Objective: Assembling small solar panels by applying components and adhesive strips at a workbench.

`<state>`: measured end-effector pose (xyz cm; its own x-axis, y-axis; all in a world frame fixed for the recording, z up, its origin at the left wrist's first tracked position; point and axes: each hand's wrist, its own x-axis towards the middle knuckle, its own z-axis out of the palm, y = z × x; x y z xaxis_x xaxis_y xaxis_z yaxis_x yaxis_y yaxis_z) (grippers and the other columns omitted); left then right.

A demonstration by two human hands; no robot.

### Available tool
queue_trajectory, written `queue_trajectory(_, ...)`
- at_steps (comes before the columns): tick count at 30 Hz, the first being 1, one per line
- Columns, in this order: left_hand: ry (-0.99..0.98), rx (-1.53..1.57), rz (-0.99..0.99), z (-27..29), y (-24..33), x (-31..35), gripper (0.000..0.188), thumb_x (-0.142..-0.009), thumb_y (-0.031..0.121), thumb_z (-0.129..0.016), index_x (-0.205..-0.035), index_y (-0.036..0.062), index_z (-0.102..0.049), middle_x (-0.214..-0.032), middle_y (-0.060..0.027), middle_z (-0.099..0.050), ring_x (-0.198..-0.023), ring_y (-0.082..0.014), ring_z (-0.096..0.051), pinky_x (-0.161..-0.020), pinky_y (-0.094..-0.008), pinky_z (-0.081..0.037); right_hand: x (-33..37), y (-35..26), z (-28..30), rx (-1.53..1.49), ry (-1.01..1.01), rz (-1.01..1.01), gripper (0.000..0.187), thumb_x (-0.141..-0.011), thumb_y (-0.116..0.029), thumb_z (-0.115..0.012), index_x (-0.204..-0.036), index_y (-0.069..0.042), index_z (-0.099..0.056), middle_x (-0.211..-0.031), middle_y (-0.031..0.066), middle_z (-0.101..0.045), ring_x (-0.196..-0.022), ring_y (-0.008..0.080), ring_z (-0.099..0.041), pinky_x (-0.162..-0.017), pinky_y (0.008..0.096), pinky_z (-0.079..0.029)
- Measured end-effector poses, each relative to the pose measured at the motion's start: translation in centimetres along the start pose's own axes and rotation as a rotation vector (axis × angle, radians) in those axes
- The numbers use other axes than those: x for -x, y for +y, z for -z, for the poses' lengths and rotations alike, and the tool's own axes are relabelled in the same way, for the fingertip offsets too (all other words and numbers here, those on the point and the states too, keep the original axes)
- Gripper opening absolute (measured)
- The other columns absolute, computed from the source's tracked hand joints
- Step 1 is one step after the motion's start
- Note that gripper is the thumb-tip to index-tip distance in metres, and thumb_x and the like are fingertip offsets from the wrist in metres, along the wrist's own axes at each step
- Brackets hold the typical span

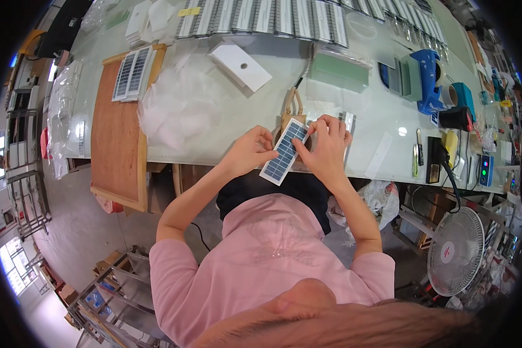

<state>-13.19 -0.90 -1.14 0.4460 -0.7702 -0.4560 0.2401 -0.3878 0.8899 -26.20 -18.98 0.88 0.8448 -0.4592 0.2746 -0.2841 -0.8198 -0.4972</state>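
A small solar panel [284, 152] with dark blue cells and a white border is held tilted over the table's near edge. My left hand [250, 152] has its thumb at the panel's left edge, with the other fingers curled. On the other side, my right hand [327, 152] grips the panel, its thumb lying on the cells and its fingers near the upper right edge. Just behind the panel sits a tan object with looped handles [293, 104], partly covered by it. The undersides of the panel and the fingertips there are hidden.
At left, a wooden board [117, 133] overhangs the table, bearing a stack of panels [132, 74]. Crumpled clear film [177, 113] and a white box [242, 65] lie beyond my hands. Rows of panels [261, 20] line the back. A blue tape dispenser [428, 81] stands right; a fan [455, 252] is below.
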Motion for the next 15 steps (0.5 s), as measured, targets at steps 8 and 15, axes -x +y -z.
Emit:
queue_trajectory(8, -0.046, 0.221, 0.027, 4.7, -1.7, 4.7, 0.035, -0.092, 0.001, -0.060, -0.127, -0.0020, -0.057, -0.106, -0.0056, -0.068, -0.096, -0.0100, -0.063, -0.087, -0.0260, -0.051, -2.6, 1.1, 0.1, -0.141, 0.102, 0.158, 0.028, -0.076, -0.024, -0.077, -0.098, -0.015, -0.063, -0.113, 0.0089, -0.058, -0.108, 0.0318, -0.052, -0.090, 0.0460, -0.037)
queue_trajectory(15, 1.034, -0.286, -0.292, 27.6, 2.7, 6.4, 0.028, -0.096, 0.004, -0.052, -0.122, 0.0005, -0.062, -0.105, -0.0077, -0.070, -0.092, -0.0142, -0.065, -0.082, -0.0288, -0.051, -6.2, 7.2, 1.2, 0.160, 0.195, 0.058, 0.029, -0.082, -0.025, -0.072, -0.107, -0.014, -0.064, -0.117, 0.0061, -0.059, -0.111, 0.0309, -0.051, -0.093, 0.0454, -0.037)
